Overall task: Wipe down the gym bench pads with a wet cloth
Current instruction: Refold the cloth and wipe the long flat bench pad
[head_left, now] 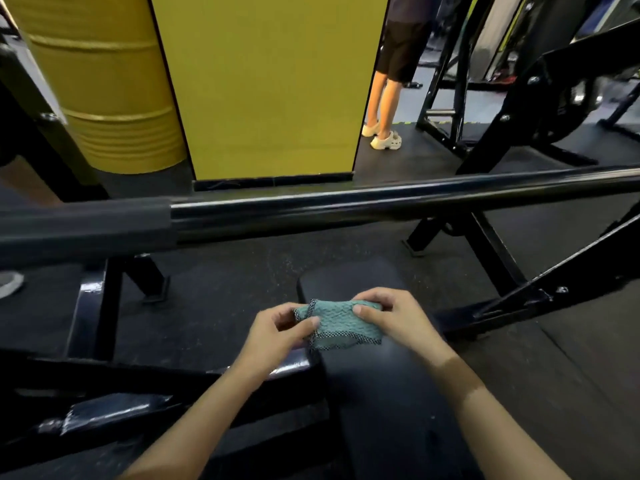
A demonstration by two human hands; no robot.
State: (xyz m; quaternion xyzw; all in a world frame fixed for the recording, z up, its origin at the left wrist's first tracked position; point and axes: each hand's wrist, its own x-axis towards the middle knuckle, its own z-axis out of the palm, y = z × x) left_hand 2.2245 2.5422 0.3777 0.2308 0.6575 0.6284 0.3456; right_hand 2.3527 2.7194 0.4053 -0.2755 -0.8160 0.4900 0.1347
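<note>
A small teal cloth (337, 323) with a dark speckled border is stretched between both hands, just above the black bench pad (374, 382). My left hand (277, 332) pinches its left end with thumb and fingers. My right hand (391, 315) grips the right end, thumb on top of the fabric. The pad runs from the bottom of the view up to a rounded far end beyond the cloth. Whether the cloth touches the pad I cannot tell.
A black barbell (346, 206) with a grey sleeve at the left crosses the view above the hands. Black frame bars (519, 292) flank the bench on both sides. Beyond stand a yellow pillar (270, 84), a yellow drum (104, 81) and a person's legs (384, 98).
</note>
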